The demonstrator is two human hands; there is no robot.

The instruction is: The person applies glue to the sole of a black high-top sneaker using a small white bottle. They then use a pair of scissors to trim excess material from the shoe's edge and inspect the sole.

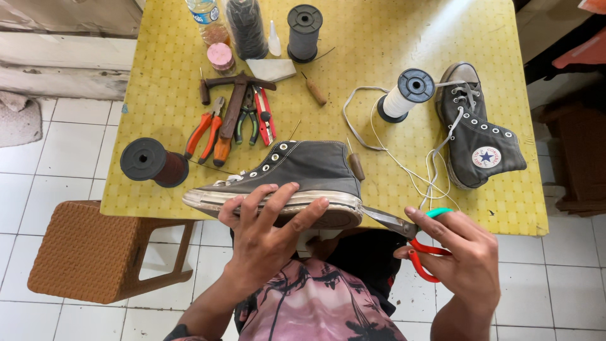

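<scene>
My left hand (pixel 268 228) grips a dark grey high-top sneaker (pixel 297 173) by its white sole, holding it on its side over the table's near edge. My right hand (pixel 464 252) holds pliers (pixel 404 228) with red and green handles; the metal jaws point at the sneaker's heel end. A second matching sneaker (pixel 476 136) lies on the yellow table (pixel 379 44) at the right, its laces loose. A spool of white thread (pixel 404 95) lies beside it, with thread trailing toward my right hand.
On the table are a dark red thread spool (pixel 151 162), black spools (pixel 304 28), orange pliers (pixel 205 132), a hammer (pixel 235 101), several hand tools, awls (pixel 314 90) and small bottles. A brown wicker stool (pixel 95 252) stands on the white tiled floor at left.
</scene>
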